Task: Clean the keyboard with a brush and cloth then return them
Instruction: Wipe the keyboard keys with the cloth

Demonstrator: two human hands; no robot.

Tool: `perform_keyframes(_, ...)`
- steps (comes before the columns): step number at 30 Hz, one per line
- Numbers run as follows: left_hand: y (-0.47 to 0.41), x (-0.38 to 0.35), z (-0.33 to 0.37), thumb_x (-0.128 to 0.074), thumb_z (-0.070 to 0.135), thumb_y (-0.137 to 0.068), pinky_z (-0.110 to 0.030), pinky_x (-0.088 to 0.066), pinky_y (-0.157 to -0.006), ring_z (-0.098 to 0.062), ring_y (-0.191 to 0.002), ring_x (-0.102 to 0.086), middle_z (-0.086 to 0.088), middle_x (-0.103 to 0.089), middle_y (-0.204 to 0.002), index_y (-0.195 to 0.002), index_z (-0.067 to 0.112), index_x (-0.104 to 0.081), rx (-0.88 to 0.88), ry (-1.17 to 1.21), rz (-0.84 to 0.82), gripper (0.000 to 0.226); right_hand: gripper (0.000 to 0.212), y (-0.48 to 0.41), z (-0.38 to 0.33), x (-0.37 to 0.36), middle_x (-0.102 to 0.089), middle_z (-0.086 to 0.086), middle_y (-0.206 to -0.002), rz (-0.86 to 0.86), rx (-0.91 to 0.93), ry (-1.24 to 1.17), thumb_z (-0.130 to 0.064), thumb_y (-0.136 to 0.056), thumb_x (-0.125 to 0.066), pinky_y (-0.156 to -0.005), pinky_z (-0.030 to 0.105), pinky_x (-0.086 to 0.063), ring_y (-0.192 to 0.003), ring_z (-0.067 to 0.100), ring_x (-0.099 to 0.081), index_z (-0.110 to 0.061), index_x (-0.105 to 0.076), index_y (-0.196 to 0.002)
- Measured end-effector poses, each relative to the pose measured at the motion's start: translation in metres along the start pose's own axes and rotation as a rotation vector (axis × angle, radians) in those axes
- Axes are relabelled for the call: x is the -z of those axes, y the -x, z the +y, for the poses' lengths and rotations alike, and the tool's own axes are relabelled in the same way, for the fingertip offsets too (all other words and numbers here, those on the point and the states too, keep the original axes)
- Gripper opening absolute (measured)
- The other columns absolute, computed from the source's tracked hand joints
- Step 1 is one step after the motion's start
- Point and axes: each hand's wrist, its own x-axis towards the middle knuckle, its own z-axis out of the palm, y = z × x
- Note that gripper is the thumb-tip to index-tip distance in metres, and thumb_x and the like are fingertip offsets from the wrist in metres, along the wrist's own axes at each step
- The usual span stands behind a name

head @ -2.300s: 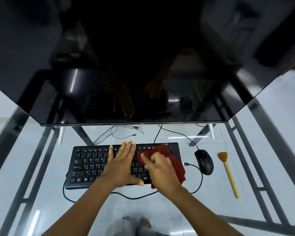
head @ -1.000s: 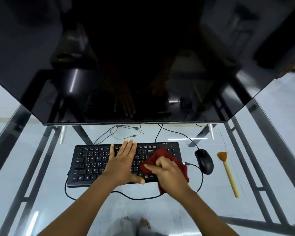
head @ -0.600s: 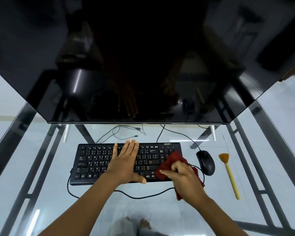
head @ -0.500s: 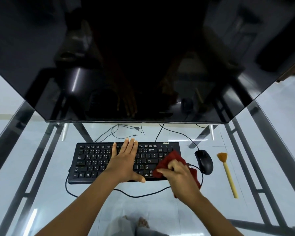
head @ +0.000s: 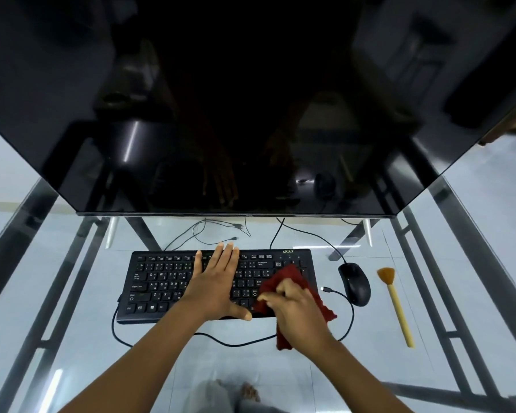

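Left hand (head: 218,284) flat, fingers straight, pinning keyboard (head: 161,281) steady; right hand (head: 298,311) grips cloth (head: 289,277), wiping right-end keys.

The right hand (head: 301,317) with the red cloth (head: 289,277) has moved from the middle-right keys of the keyboard (head: 167,281) to its near right corner. A bigger part of this cloth now hangs past the near edge, over the black cable (head: 236,342).

Left hand (head: 218,286): flat, palm down, fingers straight and together, thumb spread, pressing on the keyboard (head: 161,281).
Right hand (head: 298,314): fingers curled, gripping the bunched cloth (head: 289,277).
Forearms: bare, reaching in over the tabletop (head: 379,368) near edge, angled toward each other.
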Motion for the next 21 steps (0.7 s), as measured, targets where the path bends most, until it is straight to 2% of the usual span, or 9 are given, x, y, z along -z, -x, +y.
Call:
perform_keyframes(6,0.001,0.001,-0.001,-0.062,0.084,-0.057,-0.056,0.014,-0.115,-0.017,-0.141,0.032,0.0,0.03,-0.157,-0.151,0.016,0.021,-0.01,0.008,0.006,0.142,0.028,0.01,0.01,0.0,-0.056,-0.005,-0.085,0.048,-0.036,-0.056,-0.024,-0.08,-0.064,-0.065,0.025,-0.048,-0.068,0.016,-0.055,-0.033,-0.072,-0.105)
perform_keyframes(9,0.001,-0.001,-0.002,-0.063,0.082,-0.059,-0.057,0.012,-0.116,-0.017,-0.142,0.03,0.0,0.028,-0.158,-0.151,0.016,0.019,-0.016,-0.004,0.023,0.14,0.028,0.019,-0.007,-0.011,-0.061,-0.008,-0.089,-0.077,0.074,-0.024,-0.031,-0.082,-0.066,-0.061,0.021,-0.051,-0.066,0.015,-0.057,-0.034,-0.069,-0.109)
perform_keyframes(11,0.001,0.0,-0.003,-0.062,0.084,-0.057,-0.056,0.014,-0.116,-0.017,-0.142,0.031,0.0,0.029,-0.157,-0.151,0.016,0.02,-0.021,0.011,0.018,0.142,0.024,0.012,0.009,0.004,-0.066,-0.005,-0.087,0.006,-0.081,-0.091,-0.04,-0.087,-0.059,-0.053,0.028,-0.055,-0.061,0.012,-0.064,-0.027,-0.067,-0.105)
perform_keyframes(13,0.001,0.0,-0.003,-0.061,0.085,-0.057,-0.056,0.015,-0.115,-0.016,-0.141,0.033,0.0,0.03,-0.157,-0.151,0.016,0.02,-0.024,0.016,0.014,0.142,0.029,-0.001,0.019,0.02,-0.067,0.004,-0.086,0.145,-0.276,-0.084,-0.042,-0.091,-0.059,-0.046,0.022,-0.051,-0.053,0.004,-0.064,-0.016,-0.064,-0.104)
perform_keyframes(15,0.001,-0.001,-0.003,-0.061,0.085,-0.057,-0.056,0.015,-0.115,-0.016,-0.141,0.033,0.0,0.031,-0.156,-0.151,0.016,0.021,-0.023,0.017,0.01,0.142,0.035,-0.004,0.018,0.018,-0.066,0.0,-0.086,0.176,-0.322,-0.122,-0.049,-0.094,-0.053,-0.051,0.018,-0.05,-0.06,-0.001,-0.063,-0.016,-0.063,-0.099)
perform_keyframes(17,0.0,-0.003,-0.004,-0.061,0.085,-0.057,-0.056,0.015,-0.115,-0.015,-0.14,0.034,0.0,0.032,-0.156,-0.151,0.016,0.021,-0.019,0.017,0.015,0.142,0.051,-0.004,0.008,0.0,-0.065,0.001,-0.089,0.149,-0.116,-0.035,-0.064,-0.094,-0.035,-0.06,0.026,-0.045,-0.069,0.012,-0.061,-0.022,-0.063,-0.1)
perform_keyframes(18,0.0,-0.003,-0.004,-0.06,0.085,-0.057,-0.056,0.014,-0.116,-0.015,-0.14,0.034,0.0,0.032,-0.156,-0.151,0.016,0.021,-0.019,0.016,0.017,0.142,0.054,-0.003,0.0,-0.009,-0.064,0.002,-0.094,0.031,-0.005,0.001,-0.063,-0.096,-0.027,-0.066,0.025,-0.04,-0.077,0.016,-0.058,-0.024,-0.063,-0.105)
perform_keyframes(20,0.0,-0.002,-0.004,-0.06,0.086,-0.057,-0.056,0.014,-0.116,-0.015,-0.14,0.034,0.0,0.032,-0.156,-0.151,0.016,0.021,-0.021,0.01,0.019,0.142,0.038,-0.018,0.003,-0.007,-0.066,0.001,-0.083,-0.004,-0.13,-0.15,-0.057,-0.094,-0.043,-0.062,0.026,-0.042,-0.073,0.014,-0.059,-0.024,-0.062,-0.092)
perform_keyframes(21,0.0,-0.001,-0.003,-0.06,0.086,-0.057,-0.056,0.013,-0.116,-0.016,-0.14,0.033,0.0,0.031,-0.156,-0.151,0.016,0.021,-0.022,0.008,0.019,0.142,0.034,-0.029,0.004,0.004,-0.065,0.001,-0.074,0.081,-0.211,-0.159,-0.057,-0.09,-0.053,-0.058,0.024,-0.043,-0.064,0.008,-0.06,-0.024,-0.06,-0.084)
